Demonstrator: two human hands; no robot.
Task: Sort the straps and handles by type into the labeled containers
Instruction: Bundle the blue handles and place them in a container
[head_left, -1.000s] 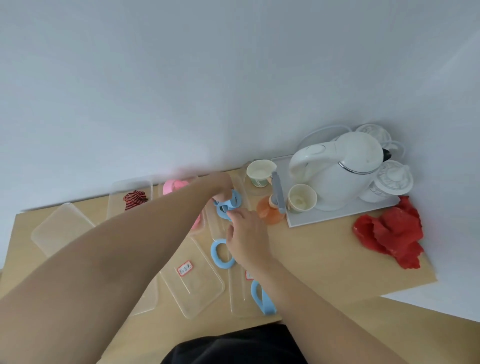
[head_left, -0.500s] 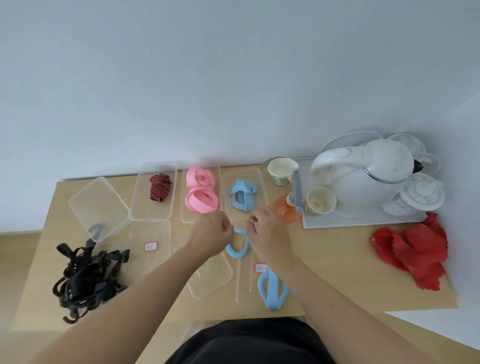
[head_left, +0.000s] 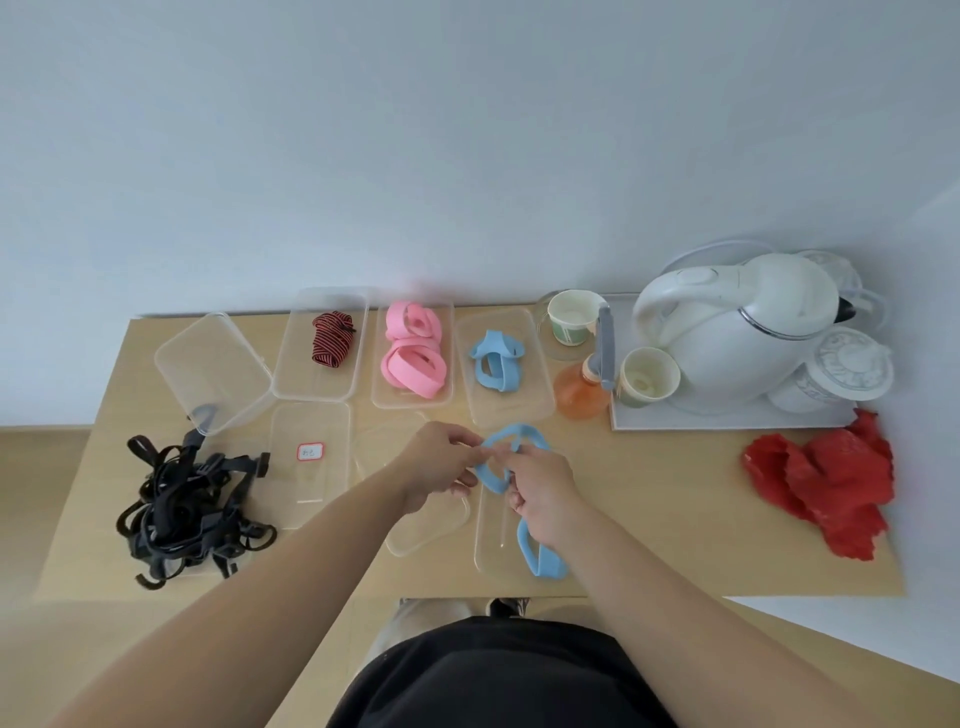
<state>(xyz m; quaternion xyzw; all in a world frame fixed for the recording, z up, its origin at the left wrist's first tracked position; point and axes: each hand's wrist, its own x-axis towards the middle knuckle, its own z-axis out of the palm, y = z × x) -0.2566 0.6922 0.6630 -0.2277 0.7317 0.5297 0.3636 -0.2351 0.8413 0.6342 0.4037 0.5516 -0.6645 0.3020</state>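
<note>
Both hands meet at the table's middle on a light blue loop strap (head_left: 524, 436). My left hand (head_left: 441, 462) pinches its left side and my right hand (head_left: 540, 486) pinches its lower part. Another blue strap (head_left: 540, 556) lies in front, partly under my right wrist. At the back stand clear containers: one (head_left: 498, 405) with blue straps (head_left: 496, 361), one (head_left: 382, 395) with pink straps (head_left: 413, 356), one (head_left: 296, 384) with a red-black striped strap (head_left: 332, 338), and a tilted one (head_left: 213, 364). A tangle of black straps (head_left: 187, 509) lies at the left.
Clear lids, one with a red-edged label (head_left: 310, 451), lie flat in front of the containers. A tray (head_left: 727, 418) at the right carries a white kettle (head_left: 737, 332) and paper cups (head_left: 647, 376). An orange bottle (head_left: 579, 392) and a red cloth (head_left: 826, 483) are nearby.
My left hand pulled back from the blue container, where a blue strap now lies. Both hands came together on the blue loop and lifted it slightly. The camera tilted down and left.
</note>
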